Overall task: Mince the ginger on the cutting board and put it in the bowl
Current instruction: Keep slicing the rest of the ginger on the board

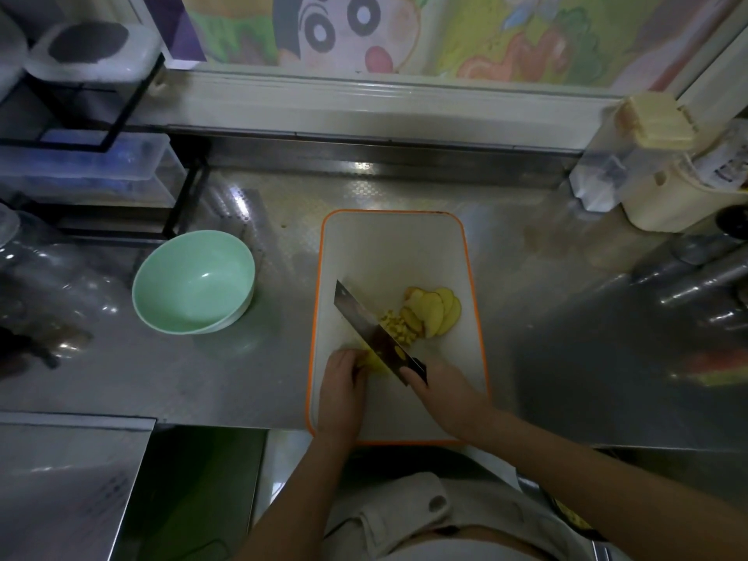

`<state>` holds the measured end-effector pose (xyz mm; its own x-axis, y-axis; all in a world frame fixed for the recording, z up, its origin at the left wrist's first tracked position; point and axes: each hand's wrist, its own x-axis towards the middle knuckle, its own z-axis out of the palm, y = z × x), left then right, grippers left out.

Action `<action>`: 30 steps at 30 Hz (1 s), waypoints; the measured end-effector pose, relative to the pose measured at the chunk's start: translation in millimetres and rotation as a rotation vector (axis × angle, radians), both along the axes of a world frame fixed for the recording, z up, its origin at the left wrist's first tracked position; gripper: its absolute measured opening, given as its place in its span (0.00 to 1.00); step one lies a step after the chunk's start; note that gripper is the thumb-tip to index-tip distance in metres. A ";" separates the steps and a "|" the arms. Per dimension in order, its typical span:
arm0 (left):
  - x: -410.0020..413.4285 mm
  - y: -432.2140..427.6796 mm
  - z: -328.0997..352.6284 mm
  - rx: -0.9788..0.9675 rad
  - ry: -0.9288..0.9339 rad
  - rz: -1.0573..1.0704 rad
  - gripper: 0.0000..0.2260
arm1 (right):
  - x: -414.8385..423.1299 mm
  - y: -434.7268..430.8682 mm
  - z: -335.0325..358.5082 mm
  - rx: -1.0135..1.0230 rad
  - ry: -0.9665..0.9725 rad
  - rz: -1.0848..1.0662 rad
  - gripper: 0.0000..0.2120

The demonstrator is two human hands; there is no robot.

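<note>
My left hand, fingers curled, pinned yellow ginger strips on the orange-rimmed white plastic cutting board. My right hand gripped the dark steel cleaver, its blade slanting just right of them.

The ginger chunk low centre is mostly buried: the left hand curls its fingers over one side and the knife blade covers the other, so only a yellow sliver shows. The knife's handle is swallowed by the right hand. Both forearms cover bits of the cutting board near edge. The clear jars at mid left are cut by the frame edge and smeary, can't tell what's inside. Same deal with the shiny metal things at mid right. The label at the right edge is too blurry to read. The cartoon picture gets chopped by the top edge.
</note>
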<state>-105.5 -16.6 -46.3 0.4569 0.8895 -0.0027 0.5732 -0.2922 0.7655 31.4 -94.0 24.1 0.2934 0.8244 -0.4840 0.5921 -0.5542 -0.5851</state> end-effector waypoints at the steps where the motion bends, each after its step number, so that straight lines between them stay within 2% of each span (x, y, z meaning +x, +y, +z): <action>1: -0.1 -0.1 -0.2 -0.001 0.003 0.002 0.08 | -0.4 -0.2 -1.2 -0.006 0.000 -0.008 0.12; 6: -0.7 1.0 -1.9 0.002 0.002 -0.006 0.08 | -2.0 1.5 -4.5 -0.062 -0.073 0.070 0.12; 15: -0.6 4.3 -8.6 0.010 0.015 -0.038 0.09 | -2.0 10.1 -0.4 -0.052 0.017 -0.026 0.15; 19: -0.5 5.6 -7.0 0.025 0.001 -0.053 0.09 | -9.1 9.6 -8.0 -0.147 -0.011 -0.009 0.18; 23: -0.2 5.4 -5.6 0.051 0.006 -0.055 0.09 | -14.2 7.8 -15.9 -0.106 -0.042 -0.021 0.12; 26: 0.2 5.3 -5.3 0.044 0.016 -0.051 0.09 | -7.8 7.8 -16.3 -0.128 -0.009 0.005 0.13; 30: 0.7 5.5 -3.6 0.034 0.023 -0.059 0.09 | 7.6 9.7 -18.2 -0.061 0.058 -0.041 0.13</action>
<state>-104.8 -11.1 -49.8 0.5083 0.8610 0.0160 0.5717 -0.3513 0.7414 39.1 -84.3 5.9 0.2963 0.7806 -0.5503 0.5341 -0.6131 -0.5821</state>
